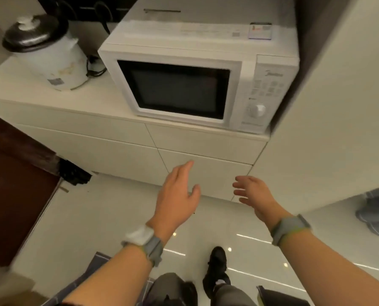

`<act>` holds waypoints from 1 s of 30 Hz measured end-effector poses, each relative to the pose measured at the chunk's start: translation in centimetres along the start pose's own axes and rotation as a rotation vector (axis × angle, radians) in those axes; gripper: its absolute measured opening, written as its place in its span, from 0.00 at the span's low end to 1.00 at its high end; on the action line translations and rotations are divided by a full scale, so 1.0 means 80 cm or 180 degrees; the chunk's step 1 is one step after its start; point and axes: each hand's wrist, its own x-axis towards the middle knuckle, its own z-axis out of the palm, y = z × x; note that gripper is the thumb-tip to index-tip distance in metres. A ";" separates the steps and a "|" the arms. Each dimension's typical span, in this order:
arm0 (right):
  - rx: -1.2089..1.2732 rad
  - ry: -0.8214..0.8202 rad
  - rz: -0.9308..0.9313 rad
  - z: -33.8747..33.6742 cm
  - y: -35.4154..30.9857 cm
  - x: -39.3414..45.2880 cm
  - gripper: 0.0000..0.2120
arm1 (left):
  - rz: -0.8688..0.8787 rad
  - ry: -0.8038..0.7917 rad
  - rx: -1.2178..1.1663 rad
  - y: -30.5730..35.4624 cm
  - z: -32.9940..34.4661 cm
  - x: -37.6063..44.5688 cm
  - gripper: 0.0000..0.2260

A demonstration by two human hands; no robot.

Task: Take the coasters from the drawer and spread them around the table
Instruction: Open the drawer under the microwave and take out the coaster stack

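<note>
A low white cabinet stands in front of me with closed, handle-less drawer fronts. The upper right drawer [206, 141] lies just under the microwave, and the lower right drawer [215, 171] sits below it. My left hand [177, 195] is stretched out flat, fingers pointing at the lower right drawer front, not touching it as far as I can tell. My right hand [254, 193] hovers beside it to the right, fingers loosely spread, holding nothing. No coasters are in sight. No table shows in this view.
A white microwave [184, 85] sits on the cabinet top, with a white rice cooker [49, 54] to its left. A tall white panel [338, 107] rises at the right. A dark brown door [12, 195] is at left. The glossy tiled floor [118, 217] lies below.
</note>
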 end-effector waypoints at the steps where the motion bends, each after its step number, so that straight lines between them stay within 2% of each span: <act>1: 0.0470 0.0064 0.0247 0.005 -0.008 0.023 0.13 | 0.0062 0.0044 0.0237 -0.002 -0.005 0.026 0.29; 4: 0.1603 0.0263 0.0822 0.006 -0.011 0.074 0.12 | 0.0245 0.0120 0.0902 -0.006 -0.012 0.075 0.31; 6: 0.2018 0.0215 0.1092 0.009 -0.010 0.106 0.12 | 0.0267 0.0160 0.1209 -0.015 -0.012 0.103 0.32; 9: 0.2484 0.0217 0.1196 0.010 -0.017 0.129 0.13 | 0.0294 0.0049 0.1578 -0.027 -0.011 0.130 0.35; 11: 0.2674 0.0286 0.1211 0.012 -0.019 0.140 0.16 | 0.0275 -0.0038 0.1710 -0.037 -0.009 0.143 0.37; 17: 0.3270 0.0240 0.1169 0.019 -0.020 0.151 0.14 | 0.0249 -0.0097 0.1834 -0.050 0.001 0.145 0.43; 21: 0.3710 0.0404 0.1046 0.012 -0.010 0.172 0.11 | 0.0271 0.0000 0.1838 -0.054 0.005 0.149 0.43; 23: 0.3841 0.0464 0.0947 0.011 -0.007 0.173 0.14 | 0.0301 0.0110 0.1899 -0.052 0.003 0.153 0.42; 30: 0.3689 0.0527 0.0842 0.012 0.006 0.171 0.17 | 0.0300 0.0172 0.2050 -0.045 0.002 0.159 0.40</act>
